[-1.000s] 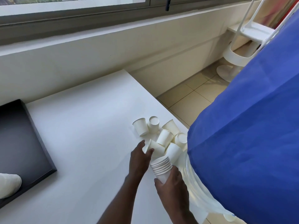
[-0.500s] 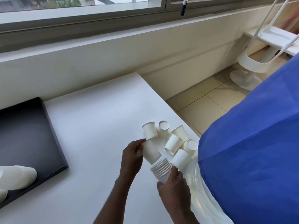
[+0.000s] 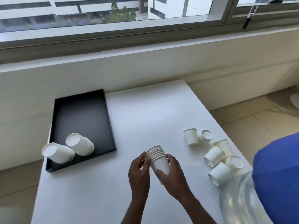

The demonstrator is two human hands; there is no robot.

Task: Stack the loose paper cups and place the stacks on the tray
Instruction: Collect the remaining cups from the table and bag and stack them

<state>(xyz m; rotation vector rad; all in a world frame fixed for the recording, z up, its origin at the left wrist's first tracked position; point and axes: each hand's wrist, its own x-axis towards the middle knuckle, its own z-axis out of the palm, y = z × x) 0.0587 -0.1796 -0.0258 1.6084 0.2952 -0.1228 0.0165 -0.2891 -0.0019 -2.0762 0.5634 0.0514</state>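
Observation:
A stack of several white paper cups (image 3: 159, 160) is held above the white table (image 3: 145, 113), rims tilted up and left. My right hand (image 3: 174, 174) wraps its lower body, and my left hand (image 3: 140, 172) touches the stack's left side near the rims. Several loose white cups (image 3: 215, 155) lie scattered on the table to the right, some upright, some tipped over. A black tray (image 3: 84, 110) sits at the left. Two stacks of cups (image 3: 80, 144) (image 3: 59, 152) lie on their sides at its near end.
A clear plastic bag (image 3: 239, 206) and a blue cloth (image 3: 278, 175) are at the table's right front corner. A windowsill and wall run behind the table. Tiled floor lies to the right, past the table's edge.
My left hand lifted a loose cup from the pile and joined it to the stack. Both hands carried the stack left, away from the pile. The view swung left, showing the whole tray.

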